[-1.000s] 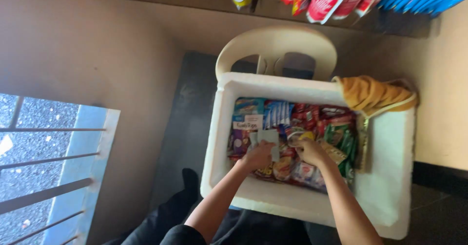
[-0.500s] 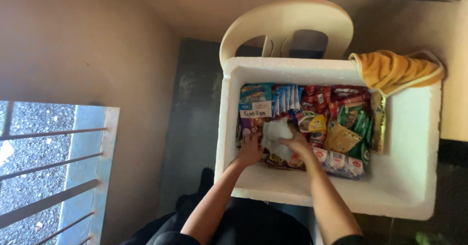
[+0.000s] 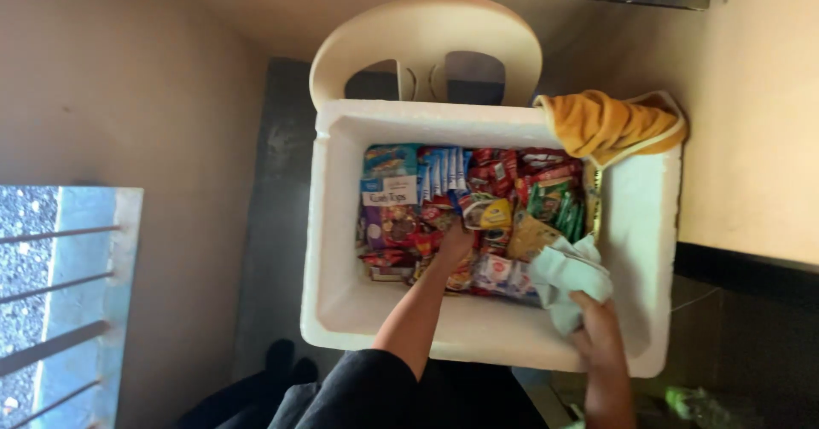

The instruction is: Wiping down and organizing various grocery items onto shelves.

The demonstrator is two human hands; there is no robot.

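White foam forms the box [image 3: 337,310] that carries everything, set on a cream plastic chair [image 3: 424,41] whose back shows above its far edge. Along the box's left inner wall lie a blue packet and a purple packet [image 3: 380,224], part of the heap of snack packets [image 3: 503,199] filling the well. The left hand [image 3: 455,243] reaches in over the near edge and presses down among the packets in the middle of the heap; its fingers are buried there, so I cannot tell whether they grip anything. Further right, at the near right corner of the well, the right hand [image 3: 600,337] is closed around a crumpled white cloth [image 3: 567,280], which rises from the fist over the packets. A mustard-yellow cloth [image 3: 610,122] is draped over the box's far right corner.
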